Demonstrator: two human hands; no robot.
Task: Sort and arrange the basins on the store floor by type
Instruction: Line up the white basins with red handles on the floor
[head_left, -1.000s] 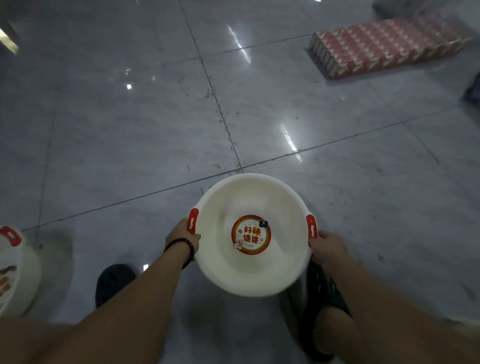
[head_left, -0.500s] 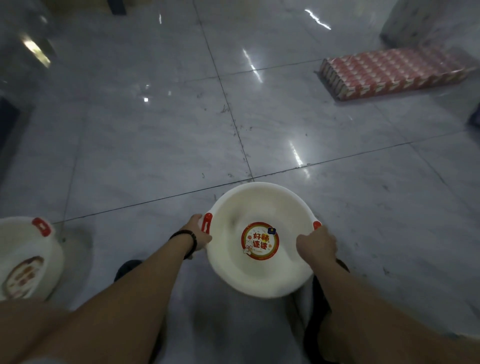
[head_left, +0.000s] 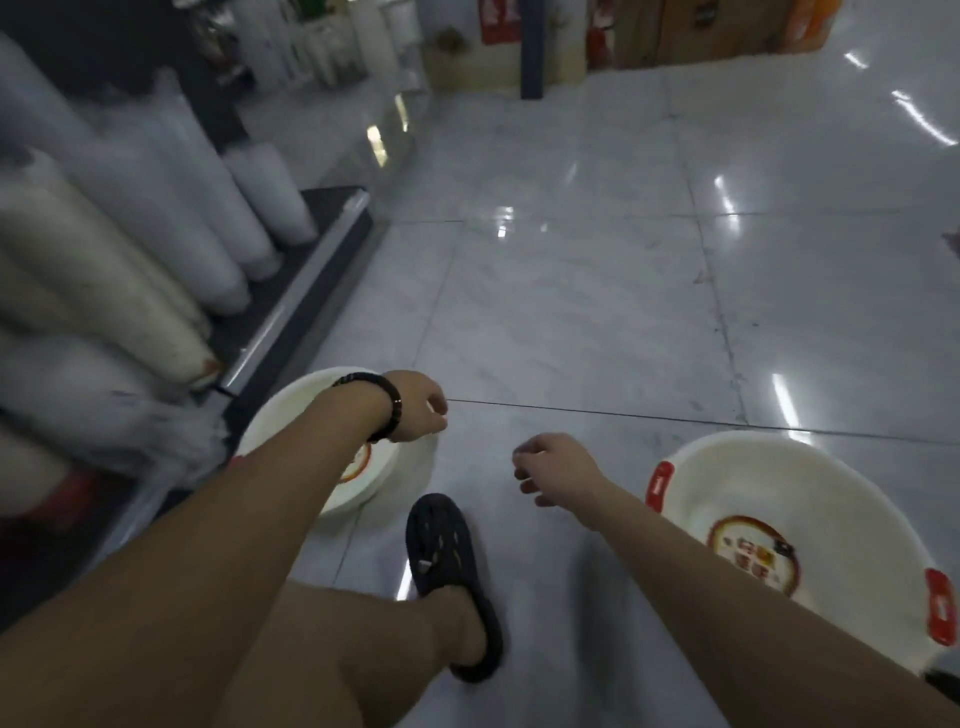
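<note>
Two white basins with red handles and round red labels stand on the grey tiled floor. One basin (head_left: 810, 519) sits at the right, just beyond my right forearm. The other basin (head_left: 410, 462) sits at the left, half hidden under my left forearm. My left hand (head_left: 415, 410), with a dark bracelet on the wrist, hovers over that basin's far rim with loosely curled fingers and holds nothing. My right hand (head_left: 556, 467) hangs between the two basins, fingers loosely curled and empty.
Stacks of white plastic ware (head_left: 119, 249) lean on a dark low shelf (head_left: 306, 291) at the left. My foot in a dark sandal (head_left: 447, 566) stands between the basins. Cardboard boxes (head_left: 701, 31) and bottles line the far end of the shiny floor.
Both hands have let go of the basin they carried, which now stands on the floor at the right. My view has swung left toward the shelf and the second basin.
</note>
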